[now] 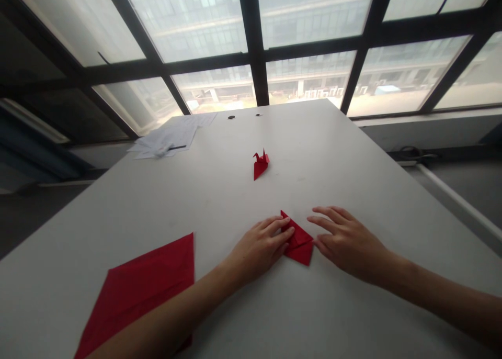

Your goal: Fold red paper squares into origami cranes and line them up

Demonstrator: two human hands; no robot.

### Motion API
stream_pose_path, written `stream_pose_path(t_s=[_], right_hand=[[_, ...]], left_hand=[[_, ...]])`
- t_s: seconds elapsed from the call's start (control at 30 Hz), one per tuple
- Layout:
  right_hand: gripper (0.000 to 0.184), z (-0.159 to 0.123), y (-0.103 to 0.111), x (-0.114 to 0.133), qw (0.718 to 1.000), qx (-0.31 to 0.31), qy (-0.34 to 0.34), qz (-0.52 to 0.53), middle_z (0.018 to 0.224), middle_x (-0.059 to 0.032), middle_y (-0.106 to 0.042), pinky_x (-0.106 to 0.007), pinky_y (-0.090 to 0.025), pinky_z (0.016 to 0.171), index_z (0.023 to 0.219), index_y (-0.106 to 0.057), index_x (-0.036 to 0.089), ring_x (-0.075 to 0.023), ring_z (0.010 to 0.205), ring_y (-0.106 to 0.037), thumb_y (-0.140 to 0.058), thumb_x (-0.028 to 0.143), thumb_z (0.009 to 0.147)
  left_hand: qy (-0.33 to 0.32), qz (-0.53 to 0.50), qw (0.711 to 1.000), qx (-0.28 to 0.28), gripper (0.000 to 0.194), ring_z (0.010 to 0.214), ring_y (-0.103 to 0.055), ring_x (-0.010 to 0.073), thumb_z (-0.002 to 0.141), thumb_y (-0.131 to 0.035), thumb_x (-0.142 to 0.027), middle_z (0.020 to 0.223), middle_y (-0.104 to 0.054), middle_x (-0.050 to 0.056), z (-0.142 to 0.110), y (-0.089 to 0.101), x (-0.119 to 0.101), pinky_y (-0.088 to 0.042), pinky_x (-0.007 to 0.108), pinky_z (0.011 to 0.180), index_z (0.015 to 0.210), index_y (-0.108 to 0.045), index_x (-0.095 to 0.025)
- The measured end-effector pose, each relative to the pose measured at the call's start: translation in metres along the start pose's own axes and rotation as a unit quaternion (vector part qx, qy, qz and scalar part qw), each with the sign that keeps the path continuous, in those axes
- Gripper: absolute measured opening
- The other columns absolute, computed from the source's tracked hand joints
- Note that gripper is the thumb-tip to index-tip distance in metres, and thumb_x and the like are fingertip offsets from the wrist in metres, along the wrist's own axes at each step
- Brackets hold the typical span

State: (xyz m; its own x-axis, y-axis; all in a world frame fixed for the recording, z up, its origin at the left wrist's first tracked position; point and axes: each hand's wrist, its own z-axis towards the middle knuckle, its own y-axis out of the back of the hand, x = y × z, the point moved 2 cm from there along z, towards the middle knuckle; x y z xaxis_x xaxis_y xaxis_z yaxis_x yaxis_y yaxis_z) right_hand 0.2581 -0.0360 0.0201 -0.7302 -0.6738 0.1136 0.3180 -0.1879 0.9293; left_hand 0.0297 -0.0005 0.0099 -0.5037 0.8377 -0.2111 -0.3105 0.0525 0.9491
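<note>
One crane (261,166), one folded paper (300,246)

Both are red, on one white table (219,202); the folded paper lies between two hands. The left hand (259,246) rests flattened fingers on it. The right hand (349,241) is wide, thumb at the paper's right corner; I cannot tell whether it touches. Red sheets (145,278), number unclear, lie by the left forearm. Several white papers (184,128) lie far left, their marks too small to read.
</note>
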Motion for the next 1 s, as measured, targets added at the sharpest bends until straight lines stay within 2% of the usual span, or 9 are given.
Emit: stream_pose_path(t_s=[0.03,0.1,0.2,0.33,0.47,0.57,0.7,0.8,1.0], right_hand=[[0.018,-0.001,0.0,0.003,1.0,-0.007,-0.016,-0.009,0.129,-0.0116,-0.066,-0.056,-0.042,0.106,0.092,-0.074,0.018,-0.0333,0.127,-0.053,-0.056,0.019,0.095],[0.022,-0.003,-0.004,0.01,1.0,-0.006,-0.022,-0.007,0.133,-0.0142,-0.063,-0.055,-0.044,0.106,0.111,-0.071,0.016,-0.033,0.127,-0.054,-0.058,0.022,0.094],[0.051,-0.004,-0.014,0.018,1.0,0.022,0.018,0.009,0.143,-0.018,-0.055,-0.054,-0.04,0.112,0.138,-0.054,0.012,-0.0331,0.135,-0.048,-0.065,0.032,0.092],[0.059,-0.002,-0.02,0.019,0.999,0.029,0.035,0.012,0.142,-0.0198,-0.055,-0.061,-0.031,0.116,0.139,-0.054,0.011,-0.037,0.14,-0.041,-0.069,0.04,0.089],[0.05,0.002,-0.019,0.018,0.998,0.041,0.052,0.014,0.142,-0.0189,-0.056,-0.06,-0.026,0.119,0.135,-0.058,0.011,-0.0341,0.141,-0.041,-0.064,0.037,0.093],[0.046,0.004,-0.02,0.018,0.998,0.043,0.032,0.019,0.142,-0.0185,-0.056,-0.058,-0.026,0.119,0.135,-0.057,0.01,-0.0325,0.14,-0.043,-0.058,0.035,0.097],[0.036,0.006,-0.022,0.019,0.999,0.017,0.002,0.049,0.137,-0.0155,-0.061,-0.055,-0.03,0.117,0.129,-0.061,0.014,-0.0292,0.131,-0.052,-0.058,0.03,0.096],[0.031,0.009,-0.023,0.016,0.996,-0.016,-0.031,0.082,0.127,-0.0127,-0.068,-0.051,-0.036,0.113,0.122,-0.064,0.018,-0.0265,0.12,-0.06,-0.064,0.026,0.092],[0.04,0.019,-0.026,0.003,0.987,-0.082,-0.08,0.112,0.103,-0.0076,-0.074,-0.038,-0.049,0.095,0.132,-0.056,0.02,-0.0201,0.092,-0.068,-0.057,0.014,0.093]], left_hand=[[0.001,0.0,1.0,0.0,0.033,0.128,-0.053,0.023,0.101,-0.049,-0.025,0.137,-0.058,0.009,0.0,0.0,0.0,-0.047,0.042,0.108,0.132,-0.057,-0.024],[0.007,0.006,1.0,0.003,0.033,0.131,-0.051,0.0236,0.1,-0.049,-0.024,0.141,-0.055,0.009,0.0,-0.001,0.001,-0.046,0.042,0.109,0.132,-0.057,-0.024],[0.028,0.024,0.999,0.013,0.032,0.141,-0.04,0.0275,0.1,-0.048,-0.026,0.151,-0.046,0.01,-0.001,-0.002,0.002,-0.039,0.049,0.114,0.131,-0.058,-0.025],[0.056,0.034,0.997,0.032,0.036,0.149,-0.024,0.032,0.1,-0.048,-0.034,0.158,-0.037,0.006,-0.004,-0.004,0.006,-0.027,0.061,0.117,0.135,-0.054,-0.031],[0.103,0.01,0.994,0.032,0.063,0.152,-0.015,0.0322,0.099,-0.049,-0.038,0.16,-0.033,0.01,-0.007,-0.009,0.015,-0.024,0.058,0.119,0.155,-0.024,-0.023],[0.124,-0.003,0.992,-0.001,0.068,0.15,-0.021,0.0302,0.099,-0.047,-0.034,0.158,-0.033,0.015,-0.008,-0.006,0.019,-0.028,0.052,0.118,0.157,-0.016,-0.016],[0.115,-0.01,0.993,-0.031,0.063,0.128,-0.047,0.0308,0.093,-0.059,-0.048,0.138,-0.053,0.013,-0.005,0.003,0.011,-0.04,0.048,0.107,0.148,-0.04,-0.022],[0.1,-0.019,0.995,-0.014,0.075,0.112,-0.054,0.0307,0.082,-0.071,-0.055,0.124,-0.06,0.012,-0.003,0.005,0.003,-0.043,0.048,0.098,0.145,-0.044,-0.025],[0.119,-0.044,0.991,-0.037,0.055,0.107,-0.055,0.0251,0.094,-0.054,-0.02,0.118,-0.063,0.008,0.0,0.001,0.01,-0.043,0.043,0.097,0.147,-0.04,-0.025]])
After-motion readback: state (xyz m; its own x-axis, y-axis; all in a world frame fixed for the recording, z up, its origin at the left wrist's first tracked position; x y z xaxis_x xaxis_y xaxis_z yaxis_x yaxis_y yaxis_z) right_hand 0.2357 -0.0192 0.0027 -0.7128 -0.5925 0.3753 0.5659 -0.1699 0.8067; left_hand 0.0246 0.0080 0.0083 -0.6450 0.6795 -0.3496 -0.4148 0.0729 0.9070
